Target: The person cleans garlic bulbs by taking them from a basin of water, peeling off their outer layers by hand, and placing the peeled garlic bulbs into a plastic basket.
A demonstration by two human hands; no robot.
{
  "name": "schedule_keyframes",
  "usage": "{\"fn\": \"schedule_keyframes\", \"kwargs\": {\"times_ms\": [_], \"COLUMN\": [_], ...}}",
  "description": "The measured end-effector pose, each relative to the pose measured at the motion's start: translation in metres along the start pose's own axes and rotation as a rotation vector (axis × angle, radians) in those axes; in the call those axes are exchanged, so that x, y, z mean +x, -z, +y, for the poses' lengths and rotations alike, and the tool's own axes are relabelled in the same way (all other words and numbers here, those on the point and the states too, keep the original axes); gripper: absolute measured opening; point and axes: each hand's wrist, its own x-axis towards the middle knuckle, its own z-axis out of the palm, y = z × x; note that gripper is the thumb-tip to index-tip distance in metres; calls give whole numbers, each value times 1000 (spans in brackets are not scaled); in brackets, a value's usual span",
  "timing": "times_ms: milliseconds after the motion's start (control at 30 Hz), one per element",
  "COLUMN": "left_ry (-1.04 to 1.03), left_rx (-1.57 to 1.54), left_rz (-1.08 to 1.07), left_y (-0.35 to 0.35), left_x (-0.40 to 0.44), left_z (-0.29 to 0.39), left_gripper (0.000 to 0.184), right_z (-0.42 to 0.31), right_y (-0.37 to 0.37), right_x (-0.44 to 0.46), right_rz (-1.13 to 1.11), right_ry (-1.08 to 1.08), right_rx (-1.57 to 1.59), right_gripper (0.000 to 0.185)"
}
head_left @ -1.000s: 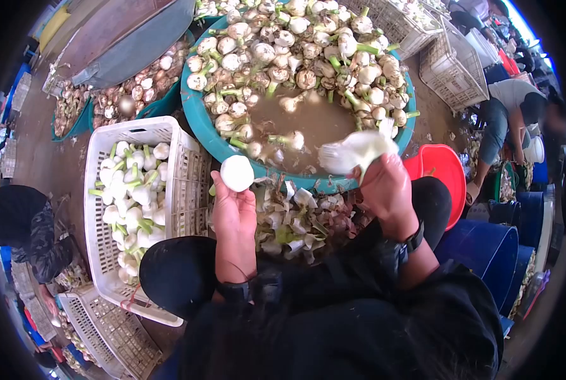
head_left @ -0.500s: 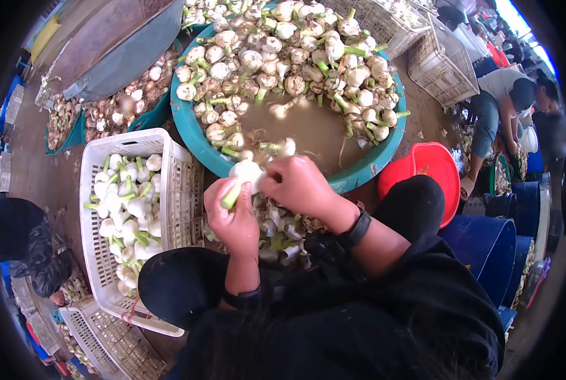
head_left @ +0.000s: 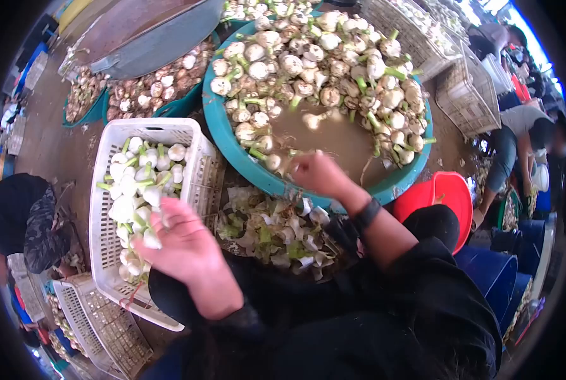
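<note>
My left hand (head_left: pixel 185 244) is over the near side of a white plastic crate (head_left: pixel 97 253), fingers spread and somewhat blurred. Just off its fingertips a peeled white garlic bulb (head_left: pixel 151 239) lies among clean bulbs with short green stems (head_left: pixel 131 183). At the near rim of a big teal tub (head_left: pixel 232 155), my right hand (head_left: pixel 324 175) has its fingers curled around a garlic bulb that they mostly hide. Unpeeled, soil-stained garlic bulbs (head_left: pixel 330 69) are heaped in the tub, around muddy brown water (head_left: pixel 340 139).
Peeled garlic skins (head_left: pixel 276 231) lie in a pile between my knees. A red basin (head_left: pixel 444 202) and blue barrels (head_left: pixel 492 269) stand to the right. Beyond the crate are garlic-filled tubs and a metal barrow (head_left: pixel 156 44). Co-workers sit at left (head_left: pixel 23 221) and right (head_left: pixel 523 136).
My left hand has moved left from in front of the tub to the crate and let go of the peeled garlic bulb. My right hand has reached forward to a bulb at the tub's edge.
</note>
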Motion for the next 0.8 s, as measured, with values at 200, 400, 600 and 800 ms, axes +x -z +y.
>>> {"fn": "schedule_keyframes", "kwargs": {"times_ms": [200, 400, 600, 800], "left_ry": [230, 354, 152, 275], "left_rx": [767, 977, 1030, 1217], "left_rz": [-53, -54, -250, -381], "left_y": [47, 72, 65, 88], "left_x": [-9, -25, -10, -7], "left_z": [-81, -126, -105, -123], "left_gripper": [22, 59, 43, 47], "right_z": [128, -11, -52, -27], "right_y": [-61, -37, -13, -10], "right_x": [73, 11, -34, -54], "right_rz": [-6, 360, 116, 59], "right_ry": [-146, -135, 445, 460], "right_rx": [-471, 842, -318, -518], "right_gripper": [30, 24, 19, 8]}}
